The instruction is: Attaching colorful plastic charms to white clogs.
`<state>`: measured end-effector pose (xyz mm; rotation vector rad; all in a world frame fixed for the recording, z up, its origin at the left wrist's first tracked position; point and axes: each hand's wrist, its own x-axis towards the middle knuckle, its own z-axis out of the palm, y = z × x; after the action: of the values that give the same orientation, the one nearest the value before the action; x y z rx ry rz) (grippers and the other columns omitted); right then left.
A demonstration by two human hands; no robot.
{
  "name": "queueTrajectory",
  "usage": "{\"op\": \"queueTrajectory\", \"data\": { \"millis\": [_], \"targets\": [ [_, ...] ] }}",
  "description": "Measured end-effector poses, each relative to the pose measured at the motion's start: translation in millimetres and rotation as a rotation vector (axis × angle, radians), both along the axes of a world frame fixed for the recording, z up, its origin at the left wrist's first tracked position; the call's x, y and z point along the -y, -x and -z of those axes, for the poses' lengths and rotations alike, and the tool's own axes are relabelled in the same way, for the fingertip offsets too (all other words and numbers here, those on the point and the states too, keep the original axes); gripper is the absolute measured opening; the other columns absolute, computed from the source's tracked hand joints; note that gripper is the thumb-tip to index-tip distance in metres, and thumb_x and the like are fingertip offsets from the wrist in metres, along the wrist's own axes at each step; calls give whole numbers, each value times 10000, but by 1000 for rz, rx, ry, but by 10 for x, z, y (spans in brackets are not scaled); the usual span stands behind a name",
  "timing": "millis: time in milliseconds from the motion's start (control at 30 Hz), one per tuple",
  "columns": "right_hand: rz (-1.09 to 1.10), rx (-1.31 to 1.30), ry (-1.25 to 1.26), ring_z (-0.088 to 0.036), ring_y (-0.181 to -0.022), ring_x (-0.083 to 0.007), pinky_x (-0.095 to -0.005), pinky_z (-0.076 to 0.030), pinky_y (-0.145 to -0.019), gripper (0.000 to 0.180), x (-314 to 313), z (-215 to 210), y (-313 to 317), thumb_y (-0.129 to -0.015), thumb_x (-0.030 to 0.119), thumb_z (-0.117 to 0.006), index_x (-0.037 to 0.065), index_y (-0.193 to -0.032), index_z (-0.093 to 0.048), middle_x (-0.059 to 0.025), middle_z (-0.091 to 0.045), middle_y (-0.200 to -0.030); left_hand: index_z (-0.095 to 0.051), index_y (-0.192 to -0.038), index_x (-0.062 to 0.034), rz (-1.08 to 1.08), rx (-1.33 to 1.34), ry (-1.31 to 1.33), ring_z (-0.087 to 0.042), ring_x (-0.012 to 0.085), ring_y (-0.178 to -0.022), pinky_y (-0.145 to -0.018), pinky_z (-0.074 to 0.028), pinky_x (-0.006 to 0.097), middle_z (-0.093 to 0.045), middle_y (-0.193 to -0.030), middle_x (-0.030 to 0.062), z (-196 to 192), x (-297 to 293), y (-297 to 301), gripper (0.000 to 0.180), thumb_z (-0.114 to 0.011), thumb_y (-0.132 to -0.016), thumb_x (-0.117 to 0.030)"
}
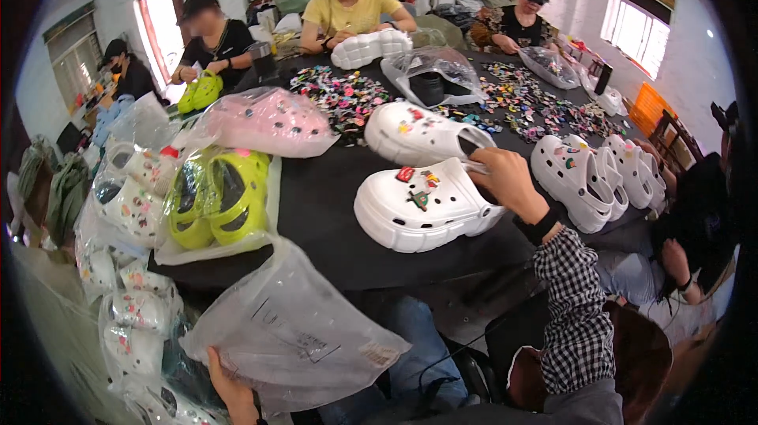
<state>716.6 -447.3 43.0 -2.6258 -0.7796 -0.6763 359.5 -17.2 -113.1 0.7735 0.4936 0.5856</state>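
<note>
My right hand is closed on the heel ends of two white clogs. The nearer white clog has red, green and yellow charms on its toe; the farther white clog lies just behind it. At the lower left my left hand grips the edge of a frosted plastic bag, its fingers partly hidden by it. The bag looks flat and hangs by the table's front edge. Beyond it sits a bagged pair of lime-green clogs.
A pink bagged pair and bagged white clogs crowd the left. Loose charms cover the far part of the black table. More white clogs stand at the right. Several people work around the table.
</note>
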Motion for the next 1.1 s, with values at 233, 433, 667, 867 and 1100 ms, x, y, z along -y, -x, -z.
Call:
{"op": "queueTrajectory", "data": {
  "millis": [233, 433, 667, 867, 1100],
  "targets": [
    [-169, 66, 125, -623, -750, -332, -436, -489, -648, 180, -186, -92, 110, -772, 231, -697, 71, -846, -660, -112, -619, -774, -470, -1300, -28, 10, 10, 25, -574, 252, -1099, -922, -481, 405, -569, -1239, 92, -266, 346, -141, 419, -522, -933, -225],
    [-6, -119, -79, -641, -735, -358, -426, -492, -645, 214, -184, -179, 257, -744, 233, -731, 71, -872, -674, -170, -656, -784, -485, -1266, -10, 119, 57, -85, -583, 265, -1087, -936, -479, 388, -592, -1178, 133, -860, 343, 0, 417, -498, -854, -76],
    [49, -144, 80, -640, -696, -360, -430, -475, -615, 257, -157, -379, 620, -733, 239, -733, 57, -900, -665, -178, -645, -735, -532, -1227, -17, -154, 74, -731, -578, 210, -1080, -950, -457, 343, -592, -1149, 109, -1312, -22, -326, 334, -442, -967, -207],
    [69, -134, -3, -625, -784, -396, -463, -469, -686, 256, 72, -22, 575, -769, 205, -693, 29, -944, -629, -186, -662, -809, -532, -1180, -43, 311, 1075, -467, -508, 177, -1113, -1090, -296, 377, -564, -1148, 37, -1832, -886, -855, 314, -390, -1017, -271],
    [117, -370, 84, -637, -915, -348, -393, -484, -790, 318, 83, -73, 509, -795, 126, -659, 3, -1078, -586, -191, -667, -978, -477, -1223, -29, -49, 261, -770, -558, 165, -1004, -998, -427, 376, -569, -1058, 30, -1784, -839, -1404, 278, -476, -985, -173]
  ]
}}
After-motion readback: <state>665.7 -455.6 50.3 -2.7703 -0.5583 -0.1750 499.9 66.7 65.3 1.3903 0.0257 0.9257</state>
